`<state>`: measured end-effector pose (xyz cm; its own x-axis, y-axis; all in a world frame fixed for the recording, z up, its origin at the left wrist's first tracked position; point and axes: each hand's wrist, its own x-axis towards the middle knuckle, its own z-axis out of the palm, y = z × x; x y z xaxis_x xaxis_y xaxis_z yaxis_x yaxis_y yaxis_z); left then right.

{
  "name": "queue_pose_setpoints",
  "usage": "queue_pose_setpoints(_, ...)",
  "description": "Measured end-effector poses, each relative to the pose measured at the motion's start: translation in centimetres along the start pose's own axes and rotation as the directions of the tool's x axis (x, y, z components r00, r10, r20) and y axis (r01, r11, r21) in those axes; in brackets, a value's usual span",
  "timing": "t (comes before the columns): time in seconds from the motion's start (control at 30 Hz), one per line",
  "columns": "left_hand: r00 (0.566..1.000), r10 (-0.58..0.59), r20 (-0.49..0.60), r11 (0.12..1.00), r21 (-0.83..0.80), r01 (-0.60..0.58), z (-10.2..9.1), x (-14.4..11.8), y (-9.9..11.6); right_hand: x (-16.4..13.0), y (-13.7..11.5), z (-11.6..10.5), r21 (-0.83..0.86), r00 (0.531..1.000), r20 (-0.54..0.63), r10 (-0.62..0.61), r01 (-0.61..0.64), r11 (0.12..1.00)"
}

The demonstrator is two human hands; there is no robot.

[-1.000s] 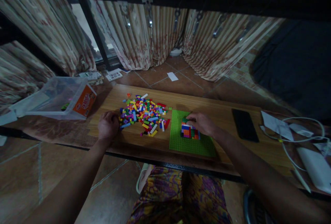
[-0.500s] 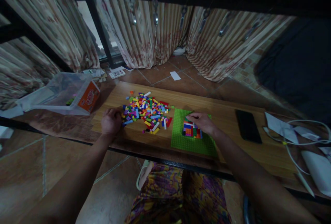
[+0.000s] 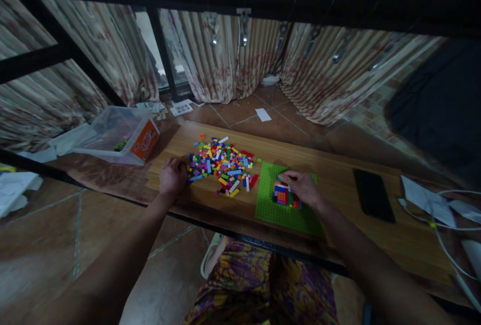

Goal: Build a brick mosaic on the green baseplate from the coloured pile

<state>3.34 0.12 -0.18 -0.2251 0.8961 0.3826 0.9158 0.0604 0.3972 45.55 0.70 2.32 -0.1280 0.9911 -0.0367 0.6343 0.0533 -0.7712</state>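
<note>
The right hand lay over the far side of the green baseplate, fingers curled down onto the small multicoloured brick block built there; whether a loose brick was pinched under the fingertips could not be told. The left hand rested loosely curled on the wooden board, to the left of the baseplate and touching the near-left edge of the loose brick pile; whether it held anything could not be told.

Judged from this, the step in hand was seating a brick on the block. The next move would call for firm downward pressure with studs aligned, and a fresh piece drawn from the pile beside the baseplate.

Right of the baseplate lay a dark phone, and beyond it papers and a white cable, cut off at the frame edge. Well to the left of the baseplate sat a clear plastic tub with an orange label. Light was poor; individual brick shapes and the block's top layer were hard to make out, and the right fingers hid its far edge.
</note>
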Motion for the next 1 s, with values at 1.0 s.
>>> queue_pose_setpoints(1.0,0.999,-0.035,0.003,0.999,-0.036,0.035,0.4,-0.4,-0.2,-3.6,-11.9,16.7,-0.158,0.819,0.183,-0.544,0.571,0.806)
